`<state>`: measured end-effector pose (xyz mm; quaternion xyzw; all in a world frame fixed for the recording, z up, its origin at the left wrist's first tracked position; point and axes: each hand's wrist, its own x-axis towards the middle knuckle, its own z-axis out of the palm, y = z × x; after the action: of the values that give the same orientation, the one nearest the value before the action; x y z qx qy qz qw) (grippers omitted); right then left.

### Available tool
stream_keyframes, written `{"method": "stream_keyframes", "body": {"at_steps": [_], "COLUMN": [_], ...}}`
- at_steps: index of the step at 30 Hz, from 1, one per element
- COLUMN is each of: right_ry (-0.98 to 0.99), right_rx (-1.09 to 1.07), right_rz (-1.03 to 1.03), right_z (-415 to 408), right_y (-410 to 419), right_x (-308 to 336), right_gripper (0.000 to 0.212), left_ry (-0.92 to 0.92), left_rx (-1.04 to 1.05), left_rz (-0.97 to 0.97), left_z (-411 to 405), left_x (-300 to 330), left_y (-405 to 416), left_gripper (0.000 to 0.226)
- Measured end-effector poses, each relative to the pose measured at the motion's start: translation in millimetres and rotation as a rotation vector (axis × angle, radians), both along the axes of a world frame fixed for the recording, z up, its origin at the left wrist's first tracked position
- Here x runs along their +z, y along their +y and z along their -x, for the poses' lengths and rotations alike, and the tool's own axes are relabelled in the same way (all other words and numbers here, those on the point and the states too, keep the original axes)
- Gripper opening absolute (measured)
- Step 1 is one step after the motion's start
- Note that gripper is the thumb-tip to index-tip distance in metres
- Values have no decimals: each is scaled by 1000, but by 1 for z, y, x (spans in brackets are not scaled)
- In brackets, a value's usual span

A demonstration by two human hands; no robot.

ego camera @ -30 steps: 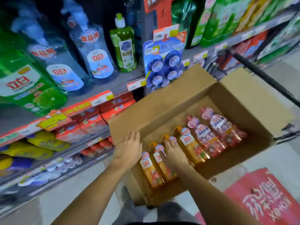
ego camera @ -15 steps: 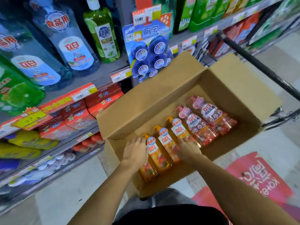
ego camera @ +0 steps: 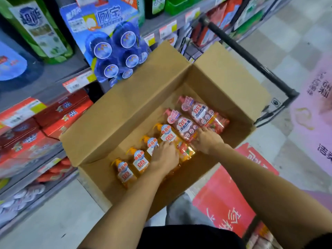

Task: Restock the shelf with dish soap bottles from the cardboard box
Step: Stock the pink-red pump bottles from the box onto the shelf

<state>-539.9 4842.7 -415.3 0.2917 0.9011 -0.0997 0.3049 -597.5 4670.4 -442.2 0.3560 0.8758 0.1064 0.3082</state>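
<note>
Both hands inside the cardboard box (ego camera: 224,69), on the row of dish soap bottles.

The left hand (ego camera: 164,156) lies over the third orange bottle (ego camera: 150,150); whether it grips cannot be told. The right hand (ego camera: 206,140) curls its fingers onto the pink bottle (ego camera: 185,126). Six bottles lie side by side along the box floor: four orange toward the near-left corner, two pink toward the far-right wall. The shelf (ego camera: 53,76) stands just beside the box's left flap.

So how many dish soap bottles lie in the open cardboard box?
6, in one row: four orange ones at the near-left, two pink ones at the far-right. Hands cover some; nothing else shows.
</note>
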Motion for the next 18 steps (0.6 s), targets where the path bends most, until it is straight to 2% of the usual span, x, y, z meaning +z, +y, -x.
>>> {"method": "stream_keyframes", "body": {"at_steps": [4, 10, 14, 16, 18], "right_ry": [-13, -17, 78, 97, 77], "right_rx": [35, 69, 179, 112, 11], "right_rz": [52, 98, 68, 58, 72], "right_z": [23, 46, 58, 64, 67], "right_y": [39, 89, 99, 103, 109], "right_x": [-13, -35, -51, -57, -58], "right_gripper": [64, 55, 51, 50, 47], "left_ry": [-6, -8, -67, -141, -261], "left_rx": [50, 55, 91, 175, 280], "left_rz": [43, 155, 190, 170, 153], "left_z": [20, 30, 32, 35, 37], "left_x": [-11, -26, -47, -59, -70], "left_y": [41, 111, 138, 146, 151], "left_gripper": [38, 38, 44, 41, 46]}}
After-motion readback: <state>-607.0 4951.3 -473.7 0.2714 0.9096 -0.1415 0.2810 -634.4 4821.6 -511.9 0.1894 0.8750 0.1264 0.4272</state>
